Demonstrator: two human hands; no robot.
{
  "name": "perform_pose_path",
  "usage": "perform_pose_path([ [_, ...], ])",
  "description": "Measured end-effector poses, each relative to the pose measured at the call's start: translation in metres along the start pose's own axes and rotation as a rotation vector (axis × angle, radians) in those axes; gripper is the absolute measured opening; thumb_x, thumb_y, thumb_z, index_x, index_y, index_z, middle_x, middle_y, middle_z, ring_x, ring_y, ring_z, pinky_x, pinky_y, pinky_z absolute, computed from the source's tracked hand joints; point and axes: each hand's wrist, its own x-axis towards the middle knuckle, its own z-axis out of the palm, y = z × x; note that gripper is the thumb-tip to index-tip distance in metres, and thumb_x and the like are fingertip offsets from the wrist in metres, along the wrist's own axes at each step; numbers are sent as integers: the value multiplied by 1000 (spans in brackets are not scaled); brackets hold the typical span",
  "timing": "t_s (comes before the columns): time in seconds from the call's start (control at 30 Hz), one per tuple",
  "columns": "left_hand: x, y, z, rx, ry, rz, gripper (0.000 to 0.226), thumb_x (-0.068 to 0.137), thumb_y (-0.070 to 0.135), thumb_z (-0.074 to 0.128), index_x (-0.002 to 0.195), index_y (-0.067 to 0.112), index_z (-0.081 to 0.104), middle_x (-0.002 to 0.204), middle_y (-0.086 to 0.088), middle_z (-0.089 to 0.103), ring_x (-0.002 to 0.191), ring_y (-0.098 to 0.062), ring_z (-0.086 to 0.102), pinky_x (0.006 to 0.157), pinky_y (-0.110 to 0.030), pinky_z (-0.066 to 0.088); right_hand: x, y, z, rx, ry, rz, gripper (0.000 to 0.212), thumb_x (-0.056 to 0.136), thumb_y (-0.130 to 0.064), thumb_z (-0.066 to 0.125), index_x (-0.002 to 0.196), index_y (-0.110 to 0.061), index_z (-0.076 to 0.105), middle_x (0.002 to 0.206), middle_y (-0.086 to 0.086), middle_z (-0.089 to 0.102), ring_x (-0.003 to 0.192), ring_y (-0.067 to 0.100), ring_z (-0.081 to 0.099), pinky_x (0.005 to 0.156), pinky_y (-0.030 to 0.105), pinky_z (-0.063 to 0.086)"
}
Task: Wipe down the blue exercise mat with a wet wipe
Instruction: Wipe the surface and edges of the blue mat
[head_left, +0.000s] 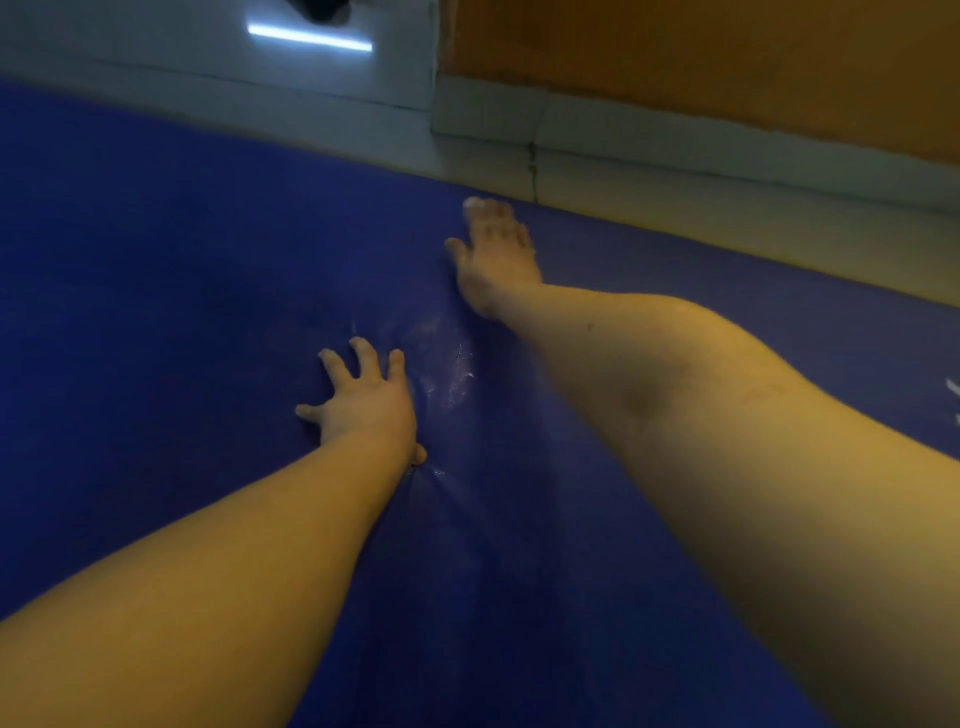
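Both forearms reach out from the lower edge across the mat (156, 260), which covers most of the floor in view. The left hand (363, 400) lies flat on the mat with fingers spread and relaxed, gripping nothing, seemingly as a brace. The right hand (493, 254) is stretched much farther, close to the mat's far edge, where it meets the tiles (675, 208). Its fingers look straight and pressed down on the wipe (471, 202), of which only a small white bit shows past the fingertips; blur hides the rest. A wet streak (452, 358) glistens between the two hands.

The step in hand looks like a wiping stroke at full reach. The next move probably calls for drawing the wipe back with even pressure, then shifting sideways to the dry mat.

No container, such as a wipe packet, shows.
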Motion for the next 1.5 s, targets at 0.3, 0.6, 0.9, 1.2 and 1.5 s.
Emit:
perform_pose_path([
  [0.3, 1, -1, -2, -4, 8, -7, 128, 76, 51, 82, 159, 25, -12, 160, -14, -24, 148, -49, -16, 106, -74, 31, 12, 48, -22, 72, 76, 517, 82, 104, -58, 22, 160, -4, -6, 168, 17, -10, 155, 32, -10, 125, 45, -5],
  [0.6, -2, -1, -4, -20, -5, 10, 126, 76, 54, 81, 159, 27, -11, 162, -11, -23, 148, -47, -16, 106, -73, 32, -83, 15, 35, -20, 76, -138, 73, 100, -52, 34, 160, -15, 15, 167, 7, 13, 154, 25, 9, 126, 40, 7],
  [0.9, -18, -8, 5, -57, 63, -4, 116, 82, 59, 73, 160, 24, -7, 165, -10, -18, 152, -40, -11, 115, -65, 25, -146, 68, 22, -24, 65, 455, 79, 106, -52, 21, 158, 3, -4, 167, 22, -6, 155, 34, -7, 126, 45, -5],
  [1.2, -110, -30, 11, -347, 189, 38, 54, 97, 20, 54, 147, 16, 37, 152, -8, 37, 134, -31, 41, 100, -44, 47, -252, -63, 28, 534, -114, -108, 59, 96, -4, 50, 153, -21, 43, 155, -4, 46, 141, 12, 43, 115, 32, 39],
  [1.5, -182, -29, -41, -1045, 192, 178, 17, 94, 25, 64, 104, 11, 66, 97, -11, 68, 89, -24, 67, 87, -43, 58, -304, -97, -77, 683, -56, 67, 29, 89, -11, 68, 112, -15, 51, 101, 4, 62, 86, 20, 64, 57, 27, 52],
])
